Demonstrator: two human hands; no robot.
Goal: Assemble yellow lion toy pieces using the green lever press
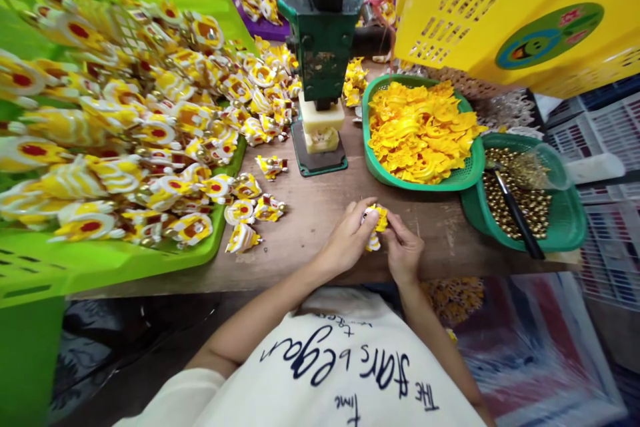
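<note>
Close to the table's front edge, my left hand (349,235) grips a small yellow and white plastic toy piece (379,219). My right hand (404,247) pinches the same piece from the right, its fingertips on the yellow part. Part of the piece is hidden behind the fingers. Left of my hands, several similar yellow and white toy pieces (243,238) lie loose on the wood. Beyond my hands stands a green hand press (323,47), its ram down against a cream-coloured block (321,127) on the base plate.
A lime green basket (150,260) heaped with toy pieces fills the left. To the right stand a green basket (425,185) of yellow plastic parts and a green tub (570,227) of gold beads with a black-handled scoop (517,213). A yellow crate (450,13) overhangs the back right.
</note>
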